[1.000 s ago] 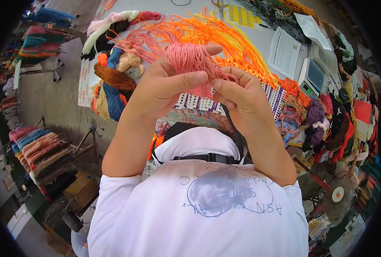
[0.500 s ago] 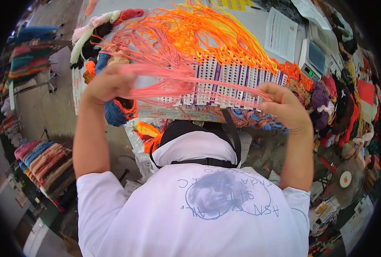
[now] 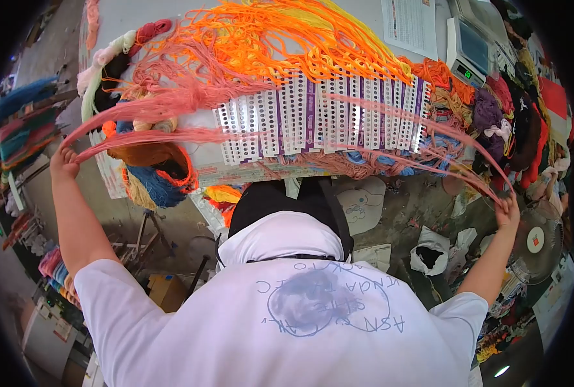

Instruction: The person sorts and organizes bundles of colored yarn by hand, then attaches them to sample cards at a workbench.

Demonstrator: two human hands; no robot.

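Left grip (image 3: 65,162), at the far left: fingers closed together, pinching one end of a pink skein (image 3: 138,106). Right grip (image 3: 507,211), at the far right: fingers and thumb pressed together on the opposite end. Both arms are spread wide, and the skein runs between them as a long loop. Two bands diverge from each grip, one nearer the body and one farther from it; they are thick on the left and thinner, partly blurred, toward the right.

Midway, the skein crosses above a row of perforated cards (image 3: 312,116), white with purple stripes, lying side by side on the tabletop (image 3: 132,16); contact between strands and cards cannot be told. Beyond the cards lies a mass of orange yarn (image 3: 293,39), with loose pink strands (image 3: 171,61) to its left. Mixed pink and blue yarn (image 3: 390,161) lines the near edge.

Below the left bands, a brown bundle (image 3: 138,155) lies beside a blue bundle (image 3: 158,187). At the right stand a scale (image 3: 471,48) with a green display and, next to it, a printed sheet (image 3: 409,29). A round fan (image 3: 535,240) appears just beside the right grip.
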